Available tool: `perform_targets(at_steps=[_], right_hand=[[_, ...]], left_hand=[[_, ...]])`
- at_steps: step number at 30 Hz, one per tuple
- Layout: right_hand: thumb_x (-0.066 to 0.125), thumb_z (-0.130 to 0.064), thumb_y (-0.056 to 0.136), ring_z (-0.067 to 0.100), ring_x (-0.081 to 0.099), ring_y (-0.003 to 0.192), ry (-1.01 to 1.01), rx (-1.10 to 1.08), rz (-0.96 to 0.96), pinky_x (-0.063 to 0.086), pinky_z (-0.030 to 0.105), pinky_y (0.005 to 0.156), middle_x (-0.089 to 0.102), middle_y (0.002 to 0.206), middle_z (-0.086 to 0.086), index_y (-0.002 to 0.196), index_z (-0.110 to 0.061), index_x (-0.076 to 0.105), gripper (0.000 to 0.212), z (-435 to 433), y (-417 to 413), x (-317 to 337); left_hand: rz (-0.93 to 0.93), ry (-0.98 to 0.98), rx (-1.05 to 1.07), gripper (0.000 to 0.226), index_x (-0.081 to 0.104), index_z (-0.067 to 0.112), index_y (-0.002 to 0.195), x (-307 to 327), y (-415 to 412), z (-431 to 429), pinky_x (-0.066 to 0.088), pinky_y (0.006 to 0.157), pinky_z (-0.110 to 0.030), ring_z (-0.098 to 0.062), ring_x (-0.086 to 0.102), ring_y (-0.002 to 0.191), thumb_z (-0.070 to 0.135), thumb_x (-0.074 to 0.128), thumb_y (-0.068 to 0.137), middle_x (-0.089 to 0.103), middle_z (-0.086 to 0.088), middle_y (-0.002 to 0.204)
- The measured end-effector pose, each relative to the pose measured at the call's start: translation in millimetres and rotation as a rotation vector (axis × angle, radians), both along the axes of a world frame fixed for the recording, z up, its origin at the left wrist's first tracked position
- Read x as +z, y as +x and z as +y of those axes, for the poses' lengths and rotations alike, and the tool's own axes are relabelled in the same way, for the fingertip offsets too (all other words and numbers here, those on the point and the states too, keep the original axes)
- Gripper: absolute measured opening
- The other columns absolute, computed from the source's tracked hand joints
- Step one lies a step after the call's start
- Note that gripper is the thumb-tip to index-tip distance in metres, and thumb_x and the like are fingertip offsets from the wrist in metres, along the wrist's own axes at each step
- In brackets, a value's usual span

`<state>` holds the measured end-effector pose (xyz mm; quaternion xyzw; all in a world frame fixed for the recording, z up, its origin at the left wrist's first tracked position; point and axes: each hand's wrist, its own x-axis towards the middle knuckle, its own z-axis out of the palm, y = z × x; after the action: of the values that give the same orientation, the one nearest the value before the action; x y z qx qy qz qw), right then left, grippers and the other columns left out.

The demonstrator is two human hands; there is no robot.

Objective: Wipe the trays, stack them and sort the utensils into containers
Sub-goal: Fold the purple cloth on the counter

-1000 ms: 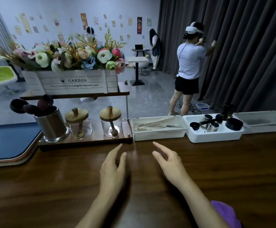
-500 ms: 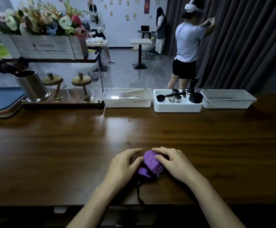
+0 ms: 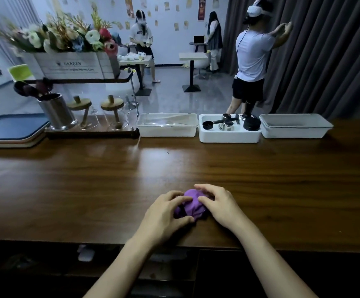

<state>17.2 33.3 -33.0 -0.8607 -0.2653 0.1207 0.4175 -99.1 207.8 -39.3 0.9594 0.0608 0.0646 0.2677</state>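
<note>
**Left hand [image 3: 166, 216] and right hand [image 3: 218, 204] bunched on the purple cloth [image 3: 193, 204]**

Head view: both hands meet near the front edge of the bench [image 3: 88, 190]. Each grip is curled narrow over the crumpled purple cloth, which lies on the wood between them. The stacked trays [image 3: 9, 130], blue on top, sit at the far left. Just beside them a low shelf [image 3: 88, 133] carries a steel cup [image 3: 56, 111] of dark utensils and two glass jars [image 3: 115, 117] with wooden lids. Three white containers stand in a row along the far edge. The left container [image 3: 167, 131] holds pale items too blurred to name. The middle container [image 3: 228, 136] holds black and metal utensils. The right container [image 3: 295, 131] stands just beside it.
</note>
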Motion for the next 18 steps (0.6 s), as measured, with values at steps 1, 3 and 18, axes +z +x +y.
perform_targets(at_steps=[1,3,18], right_hand=[[0.070,-0.019,0.088,0.001,0.064,0.106,-0.008,0.009,-0.001,0.047,0.018,0.098,0.071,0.119,-0.013,0.125,-0.030,0.070,0.039,-1,0,-1],[0.070,-0.027,0.084,0.000,0.063,0.105,-0.039,0.033,-0.006,0.048,0.020,0.096,0.069,0.118,-0.017,0.123,-0.035,0.069,0.040,-2,-2,-3],[0.067,-0.027,0.091,0.003,0.060,0.088,0.132,-0.160,-0.238,0.046,0.020,0.074,0.065,0.094,-0.018,0.090,-0.031,0.066,0.004,34,-10,-10]], left_hand=[[-0.010,0.004,0.002,0.066,0.061,0.045,0.134,0,1,1,0.046,0.100,-0.028,0.000,0.047,0.125,0.074,0.054,0.075,0.051,0.026,0.139],[-0.032,0.003,0.013,0.052,0.064,0.042,0.129,3,4,5,0.048,0.097,-0.029,-0.002,0.053,0.121,0.061,0.060,0.082,0.057,0.024,0.135],[-0.120,-0.042,-0.017,0.042,0.058,0.044,0.122,9,16,23,0.043,0.078,-0.013,0.012,0.053,0.095,0.057,0.068,0.083,0.055,0.033,0.108]])
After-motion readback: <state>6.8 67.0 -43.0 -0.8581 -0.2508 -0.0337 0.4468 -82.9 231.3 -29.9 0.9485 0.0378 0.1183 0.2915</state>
